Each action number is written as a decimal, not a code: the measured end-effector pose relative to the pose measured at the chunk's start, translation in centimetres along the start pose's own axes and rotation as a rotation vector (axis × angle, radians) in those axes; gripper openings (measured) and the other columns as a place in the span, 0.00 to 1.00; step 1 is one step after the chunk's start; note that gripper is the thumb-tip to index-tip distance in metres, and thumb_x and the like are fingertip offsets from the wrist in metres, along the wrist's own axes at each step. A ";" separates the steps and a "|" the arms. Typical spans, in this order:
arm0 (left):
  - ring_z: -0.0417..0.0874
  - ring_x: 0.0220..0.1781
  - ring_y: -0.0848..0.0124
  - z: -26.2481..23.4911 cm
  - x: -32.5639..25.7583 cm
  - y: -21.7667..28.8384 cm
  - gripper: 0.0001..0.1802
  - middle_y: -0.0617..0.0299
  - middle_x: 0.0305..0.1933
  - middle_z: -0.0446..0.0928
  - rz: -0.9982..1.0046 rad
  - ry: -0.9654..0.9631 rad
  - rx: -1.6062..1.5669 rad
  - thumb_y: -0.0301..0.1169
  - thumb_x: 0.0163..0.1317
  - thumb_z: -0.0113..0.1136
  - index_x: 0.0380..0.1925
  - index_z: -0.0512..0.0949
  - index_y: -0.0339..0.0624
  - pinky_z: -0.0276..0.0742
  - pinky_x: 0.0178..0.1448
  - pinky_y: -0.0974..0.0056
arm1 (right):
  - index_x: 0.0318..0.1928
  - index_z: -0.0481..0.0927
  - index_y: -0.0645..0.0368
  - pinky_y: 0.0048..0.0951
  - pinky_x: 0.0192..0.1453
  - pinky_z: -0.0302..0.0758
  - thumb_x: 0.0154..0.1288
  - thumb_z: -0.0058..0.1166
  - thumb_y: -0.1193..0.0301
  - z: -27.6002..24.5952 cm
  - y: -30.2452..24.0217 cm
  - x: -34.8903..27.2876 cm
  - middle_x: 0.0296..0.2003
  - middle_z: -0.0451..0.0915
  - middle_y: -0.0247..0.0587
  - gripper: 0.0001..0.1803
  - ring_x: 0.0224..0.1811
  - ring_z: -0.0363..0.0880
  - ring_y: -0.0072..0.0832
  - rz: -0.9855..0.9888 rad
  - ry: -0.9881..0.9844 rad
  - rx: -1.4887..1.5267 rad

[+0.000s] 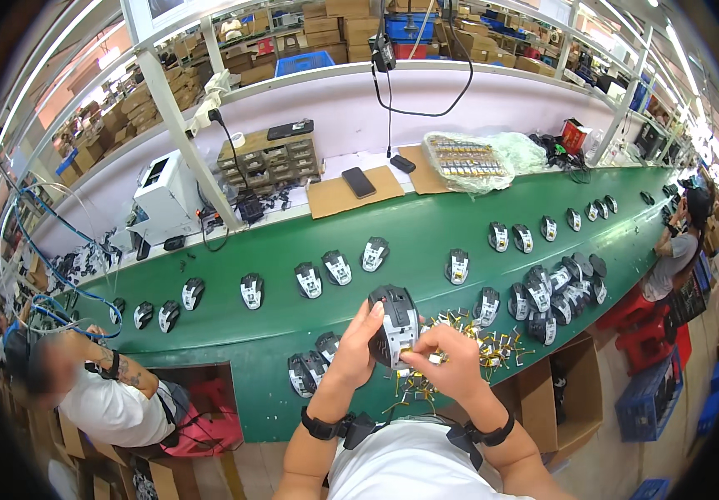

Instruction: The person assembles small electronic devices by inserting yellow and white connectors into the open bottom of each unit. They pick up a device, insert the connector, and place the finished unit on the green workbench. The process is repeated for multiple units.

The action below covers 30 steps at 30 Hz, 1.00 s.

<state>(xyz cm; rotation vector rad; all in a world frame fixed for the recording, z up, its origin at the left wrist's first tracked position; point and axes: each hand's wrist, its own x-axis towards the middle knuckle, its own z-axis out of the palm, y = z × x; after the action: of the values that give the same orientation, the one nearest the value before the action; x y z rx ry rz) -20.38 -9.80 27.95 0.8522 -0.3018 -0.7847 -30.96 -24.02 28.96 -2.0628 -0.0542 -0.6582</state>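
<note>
My left hand [357, 346] grips a black and grey computer mouse [394, 325] by its left side, its pale inner part facing up. At the mouse's lower right end, my right hand [447, 360] is closed in a pinch. A small yellow bit shows by those fingertips, but what they hold is mostly hidden. Under and beside my right hand lies a loose pile of small silver battery cells [499, 346] with yellow ends and thin wires. Several more mice [305, 372] lie just left of my left hand.
A heap of mouse parts [543, 296] lies right of the batteries on the green bench [293, 321]. Several mice [336, 267] are spread along the bench. Farther back are a phone [359, 182] on cardboard and a bagged battery tray [468, 160]. Co-workers sit at left and right.
</note>
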 end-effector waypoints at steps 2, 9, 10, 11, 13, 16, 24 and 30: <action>0.85 0.49 0.56 -0.5 0.0 -0.1 0.23 0.38 0.53 0.77 0.001 -0.002 -0.042 0.44 0.77 0.35 0.58 0.66 0.37 0.84 0.51 0.56 | 0.32 0.82 0.60 0.29 0.32 0.79 0.50 0.72 0.74 -0.5 -1.6 0.6 0.31 0.82 0.37 0.11 0.30 0.82 0.31 -0.189 0.008 -0.096; 0.84 0.49 0.53 -0.8 0.0 -0.9 0.26 0.37 0.53 0.78 -0.003 0.056 -0.123 0.47 0.78 0.32 0.56 0.69 0.38 0.83 0.52 0.52 | 0.32 0.83 0.59 0.30 0.35 0.80 0.50 0.71 0.75 -0.1 -0.2 -0.1 0.34 0.83 0.37 0.09 0.33 0.82 0.32 -0.326 0.085 -0.254; 0.84 0.50 0.52 -0.7 0.1 -1.0 0.26 0.37 0.53 0.78 0.007 0.074 -0.144 0.48 0.77 0.32 0.56 0.69 0.38 0.83 0.52 0.52 | 0.32 0.83 0.60 0.30 0.36 0.80 0.49 0.71 0.77 0.4 -0.4 -0.1 0.34 0.83 0.38 0.10 0.33 0.83 0.33 -0.291 0.138 -0.251; 0.84 0.50 0.52 -0.5 0.1 -1.2 0.26 0.37 0.53 0.78 0.019 0.093 -0.177 0.48 0.77 0.31 0.56 0.70 0.39 0.83 0.52 0.51 | 0.32 0.83 0.60 0.30 0.36 0.80 0.48 0.72 0.78 1.0 -0.6 -0.2 0.34 0.83 0.38 0.10 0.34 0.83 0.33 -0.255 0.192 -0.250; 0.84 0.50 0.51 -0.1 0.1 -1.6 0.27 0.38 0.53 0.78 0.043 0.131 -0.241 0.49 0.77 0.31 0.56 0.70 0.39 0.83 0.53 0.51 | 0.32 0.83 0.60 0.31 0.37 0.79 0.47 0.72 0.80 1.8 -0.7 -0.4 0.35 0.83 0.39 0.11 0.35 0.83 0.34 -0.222 0.269 -0.257; 0.84 0.50 0.50 -0.6 0.1 -2.2 0.28 0.40 0.53 0.78 0.060 0.212 -0.263 0.51 0.77 0.31 0.56 0.70 0.39 0.82 0.54 0.51 | 0.34 0.84 0.60 0.33 0.41 0.78 0.47 0.71 0.79 2.6 -0.3 -0.5 0.37 0.82 0.39 0.12 0.38 0.82 0.35 -0.256 0.281 -0.291; 0.83 0.50 0.47 -0.9 0.0 -1.3 0.31 0.42 0.53 0.78 0.009 0.231 -0.344 0.54 0.76 0.29 0.55 0.71 0.39 0.82 0.54 0.47 | 0.51 0.83 0.59 0.39 0.53 0.73 0.52 0.64 0.77 2.8 -1.0 -1.5 0.48 0.76 0.38 0.22 0.49 0.72 0.40 -0.272 0.066 -0.440; 0.83 0.50 0.46 -1.0 0.0 -1.3 0.31 0.43 0.53 0.78 0.038 0.263 -0.312 0.54 0.76 0.29 0.55 0.71 0.40 0.82 0.53 0.47 | 0.54 0.81 0.59 0.39 0.53 0.72 0.49 0.61 0.79 3.2 -0.9 -1.1 0.49 0.75 0.38 0.26 0.50 0.72 0.40 -0.319 0.029 -0.517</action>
<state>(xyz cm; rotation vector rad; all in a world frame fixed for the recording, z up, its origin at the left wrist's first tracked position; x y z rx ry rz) -20.54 -9.81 26.31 0.6430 0.0386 -0.6543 -30.82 -20.73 27.78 -2.5694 -0.2193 -0.9755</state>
